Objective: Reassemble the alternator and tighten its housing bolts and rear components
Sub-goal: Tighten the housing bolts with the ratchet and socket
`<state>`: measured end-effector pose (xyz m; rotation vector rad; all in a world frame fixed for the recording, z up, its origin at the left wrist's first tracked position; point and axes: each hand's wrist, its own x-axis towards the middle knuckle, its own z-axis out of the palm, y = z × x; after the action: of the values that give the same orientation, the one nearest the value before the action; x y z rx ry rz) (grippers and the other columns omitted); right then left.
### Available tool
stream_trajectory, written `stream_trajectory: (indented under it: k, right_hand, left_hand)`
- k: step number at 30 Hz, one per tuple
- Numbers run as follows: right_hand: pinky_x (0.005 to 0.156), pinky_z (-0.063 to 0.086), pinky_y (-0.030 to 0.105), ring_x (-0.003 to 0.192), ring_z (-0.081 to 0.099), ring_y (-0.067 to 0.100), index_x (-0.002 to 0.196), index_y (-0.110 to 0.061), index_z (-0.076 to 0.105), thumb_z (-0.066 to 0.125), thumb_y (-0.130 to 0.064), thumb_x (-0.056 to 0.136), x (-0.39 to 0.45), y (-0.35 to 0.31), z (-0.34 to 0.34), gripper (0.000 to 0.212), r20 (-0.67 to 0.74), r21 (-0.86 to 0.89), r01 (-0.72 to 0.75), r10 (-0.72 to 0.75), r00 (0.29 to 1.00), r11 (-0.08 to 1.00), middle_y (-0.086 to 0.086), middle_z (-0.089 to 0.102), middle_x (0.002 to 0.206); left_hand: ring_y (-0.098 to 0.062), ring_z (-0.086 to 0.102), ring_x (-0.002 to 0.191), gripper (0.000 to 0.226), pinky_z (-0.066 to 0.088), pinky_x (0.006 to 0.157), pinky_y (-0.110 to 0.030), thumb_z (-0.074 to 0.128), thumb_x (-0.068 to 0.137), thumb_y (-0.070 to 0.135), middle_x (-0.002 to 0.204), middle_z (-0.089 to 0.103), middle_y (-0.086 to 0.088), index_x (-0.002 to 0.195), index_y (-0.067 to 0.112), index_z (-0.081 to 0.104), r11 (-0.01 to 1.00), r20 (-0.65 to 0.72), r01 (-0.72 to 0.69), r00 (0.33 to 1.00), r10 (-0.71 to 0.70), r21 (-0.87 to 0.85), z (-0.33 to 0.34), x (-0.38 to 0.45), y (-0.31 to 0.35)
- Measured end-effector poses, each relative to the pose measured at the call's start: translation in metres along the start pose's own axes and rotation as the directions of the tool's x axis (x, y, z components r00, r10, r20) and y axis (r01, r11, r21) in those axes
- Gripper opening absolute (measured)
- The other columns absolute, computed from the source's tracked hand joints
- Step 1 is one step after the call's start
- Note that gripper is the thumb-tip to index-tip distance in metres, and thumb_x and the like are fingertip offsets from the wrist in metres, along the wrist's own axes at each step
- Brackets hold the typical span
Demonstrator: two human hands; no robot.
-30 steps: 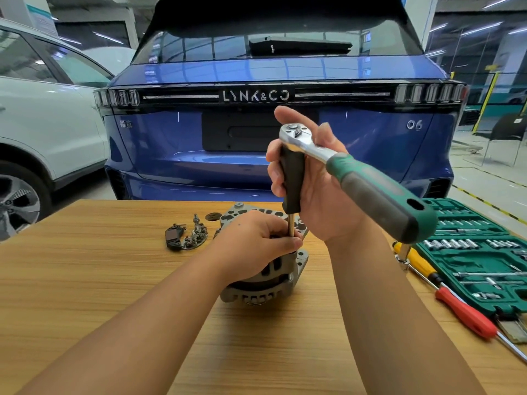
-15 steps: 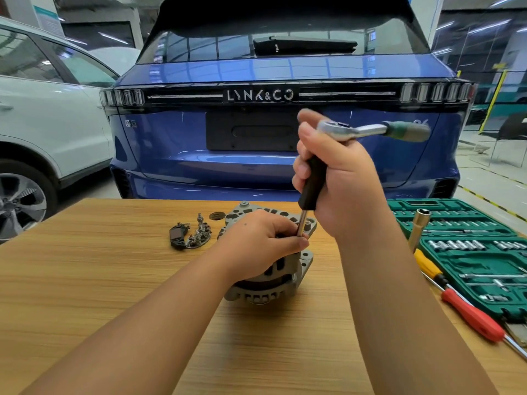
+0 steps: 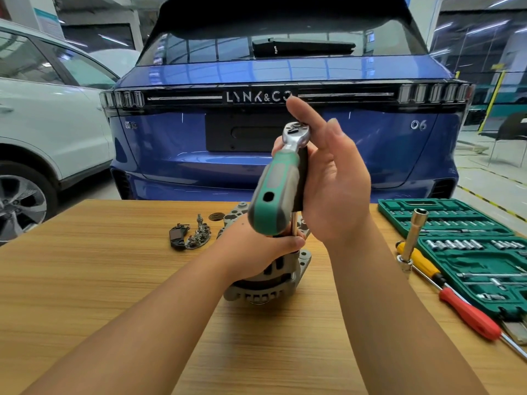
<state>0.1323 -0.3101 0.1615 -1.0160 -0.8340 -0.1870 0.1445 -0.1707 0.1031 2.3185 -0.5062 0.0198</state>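
Observation:
The grey alternator (image 3: 265, 289) stands on the wooden table (image 3: 85, 280). My left hand (image 3: 253, 249) rests on top of it, fingers curled round the lower end of a metal shaft (image 3: 293, 223). That shaft rises to a black driver handle (image 3: 302, 178), which my right hand (image 3: 339, 195) holds between thumb and palm with the index finger straight up. A ratchet sits on top, and its green handle (image 3: 273, 195) points down towards me. Loose rear parts (image 3: 189, 236) and a small disc (image 3: 216, 216) lie to the left.
An open green socket case (image 3: 470, 252) is at the right, with a yellow-handled driver (image 3: 425, 263), a red screwdriver (image 3: 467, 315) and a long socket (image 3: 415, 232) beside it. A blue car (image 3: 285, 155) stands right behind the table, a white car (image 3: 42, 124) at the left.
The ratchet's green handle has swung round from pointing right and away to pointing down towards me. My right hand's fingers have loosened and straightened. My left hand stays on the alternator.

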Motion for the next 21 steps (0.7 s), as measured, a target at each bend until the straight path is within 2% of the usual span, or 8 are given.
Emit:
stream_trajectory:
  k: [2, 4, 7, 10, 13, 16, 19, 21]
  right_hand:
    - [0.074, 0.042, 0.039, 0.076, 0.055, 0.013, 0.125, -0.032, 0.065, 0.053, -0.048, 0.091, 0.000, 0.000, 0.002, 0.040, -0.023, -0.038, -0.019, 0.018, 1.000, 0.999, -0.001, 0.062, 0.086]
    - [0.074, 0.044, 0.041, 0.073, 0.054, 0.013, 0.126, -0.030, 0.062, 0.061, -0.038, 0.093, 0.000, -0.003, 0.005, 0.034, -0.065, -0.101, -0.033, 0.026, 0.998, 0.994, -0.005, 0.064, 0.082]
    - [0.057, 0.045, 0.025, 0.058, 0.049, 0.009, 0.120, -0.015, 0.060, 0.067, -0.023, 0.093, -0.002, -0.006, 0.013, 0.029, -0.239, -0.204, -0.036, -0.014, 0.971, 0.978, -0.007, 0.059, 0.067]
    - [0.048, 0.038, 0.022, 0.052, 0.040, 0.009, 0.103, 0.000, 0.063, 0.072, -0.016, 0.092, 0.001, -0.005, 0.011, 0.021, -0.405, -0.272, -0.069, -0.049, 0.913, 0.960, -0.003, 0.048, 0.059]
    - [0.055, 0.040, 0.026, 0.056, 0.044, 0.012, 0.117, -0.011, 0.061, 0.066, -0.012, 0.095, 0.001, -0.011, 0.007, 0.023, -0.296, -0.136, -0.079, 0.036, 0.954, 0.988, 0.003, 0.054, 0.069]
    - [0.058, 0.044, 0.026, 0.061, 0.046, 0.015, 0.133, -0.028, 0.050, 0.058, -0.003, 0.099, 0.000, -0.005, 0.008, 0.043, -0.140, -0.225, 0.074, -0.107, 0.984, 0.972, 0.016, 0.050, 0.086]
    - [0.057, 0.044, 0.025, 0.062, 0.047, 0.015, 0.126, -0.037, 0.058, 0.057, 0.002, 0.097, 0.001, 0.004, 0.014, 0.049, -0.074, -0.322, 0.183, -0.218, 0.973, 0.929, 0.011, 0.054, 0.086]
    - [0.060, 0.041, 0.033, 0.067, 0.042, 0.026, 0.117, -0.044, 0.066, 0.054, 0.003, 0.093, 0.000, 0.005, 0.013, 0.054, -0.067, -0.274, 0.174, -0.199, 0.978, 0.946, 0.013, 0.050, 0.083]
  left_hand:
    - [0.004, 0.063, 0.092, 0.039, 0.047, 0.067, -0.016, 0.066, 0.088, 0.056, 0.103, 0.070, 0.018, 0.122, 0.037, 0.067, 1.000, 0.004, 0.023, 1.000, -0.023, -0.001, 0.000, 0.000, -0.001]
    - [0.003, 0.063, 0.088, 0.030, 0.047, 0.065, -0.016, 0.065, 0.090, 0.055, 0.100, 0.070, 0.019, 0.116, 0.040, 0.068, 1.000, 0.013, 0.016, 1.000, -0.016, 0.008, 0.000, 0.001, -0.001]
    - [0.002, 0.063, 0.081, 0.008, 0.050, 0.065, -0.023, 0.063, 0.094, 0.049, 0.088, 0.070, 0.023, 0.093, 0.047, 0.071, 0.998, 0.023, -0.061, 0.998, 0.060, 0.023, 0.000, 0.000, 0.002]
    - [-0.001, 0.065, 0.082, 0.011, 0.059, 0.074, -0.034, 0.063, 0.094, 0.049, 0.090, 0.072, 0.021, 0.099, 0.046, 0.073, 0.997, 0.032, -0.079, 0.996, 0.079, 0.018, 0.001, 0.001, 0.002]
    - [-0.006, 0.068, 0.086, 0.007, 0.060, 0.080, -0.036, 0.065, 0.093, 0.049, 0.094, 0.074, 0.017, 0.095, 0.049, 0.071, 0.997, 0.025, -0.072, 0.997, 0.071, 0.004, 0.002, 0.002, 0.001]
    - [-0.003, 0.066, 0.081, 0.012, 0.058, 0.069, -0.029, 0.065, 0.094, 0.047, 0.089, 0.072, 0.022, 0.084, 0.053, 0.068, 0.997, 0.007, -0.076, 0.997, 0.076, 0.005, 0.000, 0.000, 0.003]
    - [0.005, 0.061, 0.073, 0.022, 0.047, 0.056, -0.014, 0.064, 0.095, 0.048, 0.082, 0.068, 0.027, 0.075, 0.057, 0.067, 0.996, -0.003, -0.089, 0.996, 0.089, 0.032, 0.000, -0.002, 0.004]
    - [0.009, 0.061, 0.078, 0.016, 0.046, 0.059, -0.016, 0.063, 0.094, 0.050, 0.087, 0.067, 0.030, 0.079, 0.055, 0.067, 0.995, 0.002, -0.087, 0.996, 0.087, 0.038, 0.000, -0.003, 0.003]
